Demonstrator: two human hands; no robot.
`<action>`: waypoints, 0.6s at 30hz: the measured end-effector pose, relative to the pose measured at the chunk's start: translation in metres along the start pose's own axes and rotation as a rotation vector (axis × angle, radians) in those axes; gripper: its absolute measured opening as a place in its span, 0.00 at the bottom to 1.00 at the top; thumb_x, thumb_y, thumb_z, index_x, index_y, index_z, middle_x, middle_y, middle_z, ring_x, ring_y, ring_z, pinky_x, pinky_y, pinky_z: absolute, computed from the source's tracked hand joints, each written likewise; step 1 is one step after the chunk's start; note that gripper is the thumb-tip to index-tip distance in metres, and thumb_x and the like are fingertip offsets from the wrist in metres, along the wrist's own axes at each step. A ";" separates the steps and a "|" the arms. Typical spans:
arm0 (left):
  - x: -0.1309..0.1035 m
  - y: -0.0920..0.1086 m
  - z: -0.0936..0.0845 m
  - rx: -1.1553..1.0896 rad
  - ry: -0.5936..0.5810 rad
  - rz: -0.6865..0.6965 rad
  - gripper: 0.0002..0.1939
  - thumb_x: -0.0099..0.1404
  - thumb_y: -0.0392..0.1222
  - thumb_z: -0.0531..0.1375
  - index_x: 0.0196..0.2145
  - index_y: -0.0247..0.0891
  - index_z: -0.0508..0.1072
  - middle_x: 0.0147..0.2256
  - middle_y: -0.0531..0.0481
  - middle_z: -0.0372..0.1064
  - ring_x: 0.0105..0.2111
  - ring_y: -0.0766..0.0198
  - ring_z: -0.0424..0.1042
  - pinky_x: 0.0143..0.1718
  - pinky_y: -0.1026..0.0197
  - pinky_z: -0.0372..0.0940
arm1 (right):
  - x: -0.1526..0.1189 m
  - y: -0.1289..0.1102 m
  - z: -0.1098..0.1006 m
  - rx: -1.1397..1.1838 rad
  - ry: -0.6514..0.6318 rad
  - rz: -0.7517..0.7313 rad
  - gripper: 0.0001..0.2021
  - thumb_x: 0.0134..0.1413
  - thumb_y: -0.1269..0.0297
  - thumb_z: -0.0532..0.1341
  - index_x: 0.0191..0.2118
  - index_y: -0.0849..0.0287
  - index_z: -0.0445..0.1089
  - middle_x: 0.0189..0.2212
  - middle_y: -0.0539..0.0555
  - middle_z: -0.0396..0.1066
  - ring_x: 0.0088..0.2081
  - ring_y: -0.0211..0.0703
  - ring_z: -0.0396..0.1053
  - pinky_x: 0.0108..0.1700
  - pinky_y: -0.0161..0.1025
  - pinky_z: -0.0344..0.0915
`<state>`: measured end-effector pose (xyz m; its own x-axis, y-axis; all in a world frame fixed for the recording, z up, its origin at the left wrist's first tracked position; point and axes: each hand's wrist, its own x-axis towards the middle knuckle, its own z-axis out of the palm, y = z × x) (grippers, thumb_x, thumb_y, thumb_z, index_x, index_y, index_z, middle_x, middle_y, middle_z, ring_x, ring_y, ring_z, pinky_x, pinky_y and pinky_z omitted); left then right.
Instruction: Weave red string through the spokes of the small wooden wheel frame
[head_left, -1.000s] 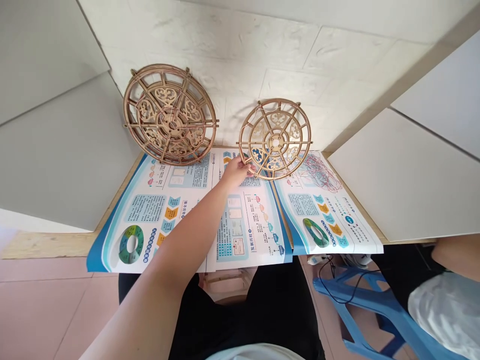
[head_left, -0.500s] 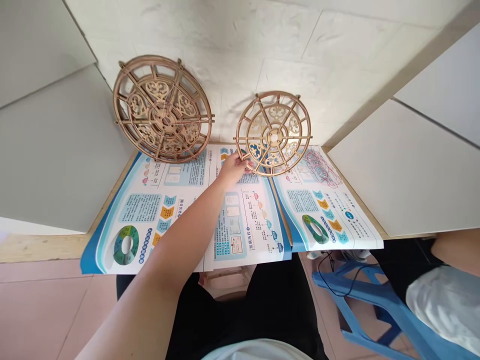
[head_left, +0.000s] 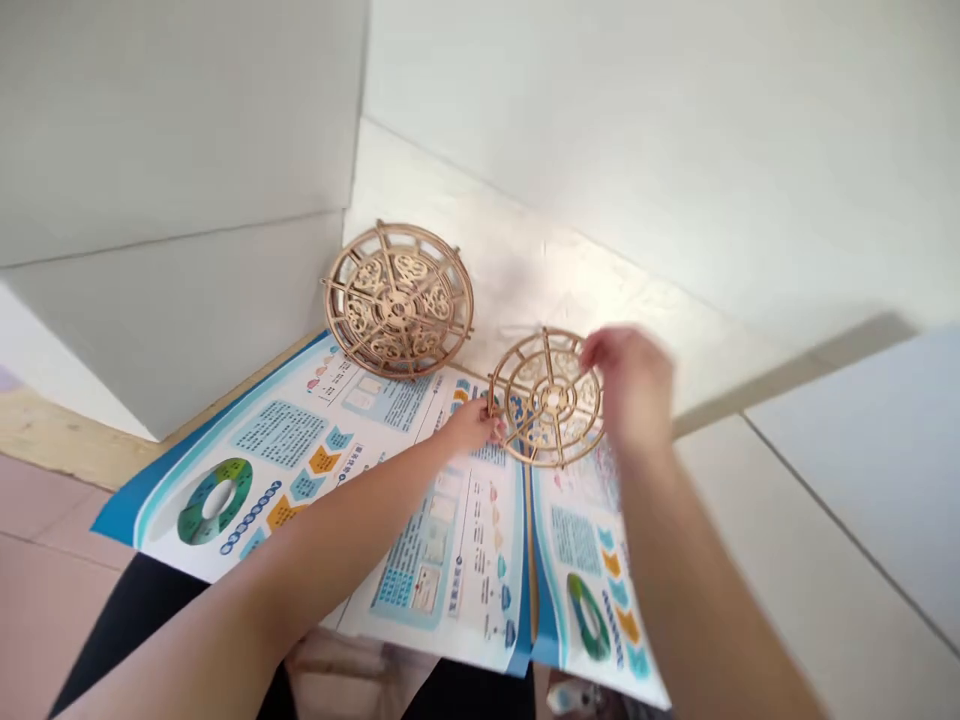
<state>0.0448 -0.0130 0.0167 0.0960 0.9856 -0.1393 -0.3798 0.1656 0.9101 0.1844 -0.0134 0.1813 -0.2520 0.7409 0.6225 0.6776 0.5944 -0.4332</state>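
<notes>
My left hand is closed on the lower left rim of a round wooden openwork wheel. The wheel stands tilted above the posters, with spokes, scroll-shaped cutouts and a hub with a hole. By its right rim is my right hand, smeared by motion. It overlaps the rim, and I cannot tell whether its fingers grip anything. A larger stack of similar wooden wheels leans against the wall at left.
Printed posters cover the narrow wooden table and hang over its front edge. White panels enclose it on the left and right, with a pale wall behind. Below are my dark-clad legs.
My right hand has come into view and up to the wheel's right side. The camera view has shifted and turned. My left hand keeps its hold on the wheel.
</notes>
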 end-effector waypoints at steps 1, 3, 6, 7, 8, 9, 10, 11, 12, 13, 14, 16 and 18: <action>0.001 -0.001 0.000 -0.010 0.008 0.005 0.06 0.65 0.26 0.59 0.37 0.34 0.68 0.31 0.47 0.72 0.29 0.63 0.73 0.35 0.58 0.72 | 0.001 0.000 0.014 0.036 -0.027 -0.019 0.17 0.70 0.56 0.50 0.36 0.62 0.70 0.31 0.55 0.71 0.34 0.41 0.70 0.39 0.41 0.69; 0.002 -0.001 0.000 -0.025 0.027 0.057 0.06 0.63 0.28 0.61 0.36 0.34 0.69 0.31 0.48 0.71 0.29 0.63 0.73 0.33 0.59 0.71 | -0.015 0.007 0.045 0.089 -0.076 -0.011 0.12 0.64 0.58 0.54 0.34 0.59 0.67 0.29 0.54 0.70 0.31 0.43 0.68 0.36 0.41 0.67; -0.005 0.004 -0.002 0.045 0.005 0.151 0.06 0.61 0.30 0.63 0.36 0.35 0.70 0.33 0.47 0.72 0.30 0.63 0.72 0.35 0.61 0.70 | -0.058 0.030 0.085 0.080 -0.109 0.022 0.07 0.58 0.60 0.57 0.35 0.57 0.64 0.32 0.55 0.68 0.33 0.45 0.66 0.35 0.42 0.66; -0.008 0.006 -0.004 0.093 0.011 0.172 0.07 0.59 0.30 0.63 0.36 0.35 0.71 0.34 0.47 0.73 0.31 0.63 0.73 0.37 0.60 0.70 | -0.070 0.037 0.094 0.094 -0.092 0.031 0.06 0.58 0.60 0.56 0.36 0.57 0.64 0.33 0.55 0.68 0.34 0.46 0.66 0.36 0.43 0.66; -0.010 0.008 -0.004 0.140 0.027 0.184 0.08 0.58 0.28 0.62 0.36 0.36 0.71 0.35 0.47 0.73 0.33 0.62 0.73 0.39 0.60 0.69 | -0.079 0.043 0.100 0.111 -0.087 0.049 0.07 0.58 0.60 0.56 0.37 0.57 0.64 0.34 0.56 0.68 0.35 0.46 0.66 0.36 0.43 0.66; -0.012 0.010 -0.005 0.176 0.043 0.184 0.10 0.58 0.27 0.62 0.37 0.36 0.71 0.36 0.46 0.74 0.36 0.61 0.73 0.41 0.59 0.69 | -0.085 0.048 0.104 0.133 -0.084 0.072 0.07 0.58 0.60 0.56 0.39 0.57 0.64 0.35 0.56 0.68 0.35 0.47 0.67 0.36 0.43 0.66; -0.013 0.012 -0.004 0.189 0.052 0.171 0.11 0.58 0.26 0.61 0.38 0.36 0.71 0.37 0.46 0.74 0.37 0.60 0.73 0.42 0.59 0.68 | -0.088 0.052 0.106 0.156 -0.086 0.098 0.09 0.58 0.60 0.57 0.41 0.57 0.64 0.36 0.57 0.68 0.36 0.47 0.67 0.35 0.43 0.67; -0.013 0.013 -0.003 0.176 0.051 0.149 0.11 0.58 0.26 0.60 0.39 0.36 0.71 0.38 0.46 0.74 0.37 0.60 0.73 0.42 0.59 0.68 | -0.089 0.056 0.107 0.177 -0.092 0.122 0.10 0.58 0.60 0.58 0.43 0.57 0.64 0.36 0.57 0.69 0.36 0.47 0.67 0.36 0.43 0.67; -0.012 0.014 -0.001 0.150 0.045 0.122 0.11 0.59 0.26 0.59 0.39 0.36 0.71 0.38 0.45 0.73 0.36 0.60 0.73 0.41 0.59 0.69 | -0.089 0.058 0.106 0.188 -0.097 0.134 0.11 0.57 0.60 0.58 0.44 0.58 0.64 0.37 0.57 0.69 0.36 0.47 0.67 0.37 0.44 0.67; -0.010 0.015 0.000 0.115 0.036 0.094 0.11 0.59 0.26 0.58 0.39 0.36 0.70 0.37 0.45 0.73 0.35 0.61 0.74 0.40 0.59 0.69 | -0.087 0.061 0.105 0.192 -0.106 0.127 0.12 0.57 0.60 0.58 0.45 0.58 0.65 0.38 0.57 0.69 0.37 0.47 0.68 0.37 0.44 0.67; -0.008 0.014 0.002 0.078 0.027 0.069 0.12 0.59 0.26 0.57 0.39 0.35 0.70 0.37 0.45 0.73 0.35 0.61 0.74 0.39 0.59 0.69 | -0.086 0.063 0.104 0.190 -0.116 0.105 0.11 0.58 0.61 0.58 0.45 0.58 0.65 0.38 0.58 0.69 0.38 0.48 0.68 0.39 0.45 0.67; -0.004 0.013 0.005 0.018 0.011 0.039 0.13 0.57 0.25 0.56 0.39 0.34 0.70 0.37 0.45 0.74 0.36 0.60 0.75 0.39 0.58 0.69 | -0.084 0.064 0.102 0.180 -0.134 0.052 0.11 0.59 0.63 0.56 0.46 0.58 0.67 0.40 0.58 0.70 0.40 0.49 0.68 0.41 0.46 0.67; -0.001 0.012 0.005 -0.022 -0.003 0.032 0.13 0.55 0.26 0.55 0.38 0.34 0.73 0.37 0.44 0.74 0.37 0.60 0.75 0.40 0.59 0.70 | -0.083 0.063 0.101 0.177 -0.139 0.016 0.10 0.59 0.65 0.55 0.45 0.57 0.67 0.39 0.58 0.70 0.40 0.49 0.68 0.43 0.47 0.67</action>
<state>0.0447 -0.0126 0.0299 0.0861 0.9903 -0.1091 -0.4033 0.1347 0.9051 0.1787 -0.0063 0.0366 -0.3434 0.7794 0.5241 0.5533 0.6188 -0.5576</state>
